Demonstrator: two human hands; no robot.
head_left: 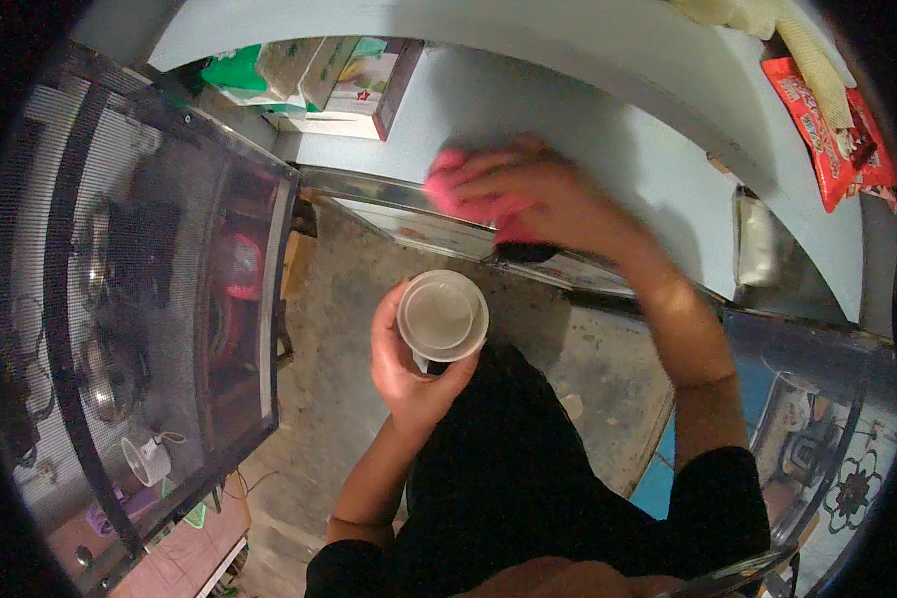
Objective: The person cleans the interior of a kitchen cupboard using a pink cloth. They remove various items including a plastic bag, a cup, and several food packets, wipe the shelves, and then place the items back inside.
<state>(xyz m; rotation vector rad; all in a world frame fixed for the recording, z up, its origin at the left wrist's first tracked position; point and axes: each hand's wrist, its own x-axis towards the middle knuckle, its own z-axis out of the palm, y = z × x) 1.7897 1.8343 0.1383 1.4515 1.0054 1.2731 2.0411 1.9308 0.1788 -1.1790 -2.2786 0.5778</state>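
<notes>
My left hand (418, 392) grips a round translucent plastic container (441, 310) by its sides, above the floor and in front of my dark clothing. Farther forward, my right hand (560, 198) presses a bunched pink cloth (456, 179) onto the pale shelf (628, 161), close to its front edge. Motion blurs this hand and the cloth. A dark piece (527, 250) hangs below the hand over the shelf edge; I cannot tell whether it belongs to the cloth.
A carton (362, 90) and a green packet (232, 73) stand at the shelf's left. Red snack packets (815, 134) lie on the upper shelf (568, 67). A mesh-panelled cabinet door (157, 217) is at left, a transparent-panelled door (800, 426) at right. Concrete floor (329, 299) lies below.
</notes>
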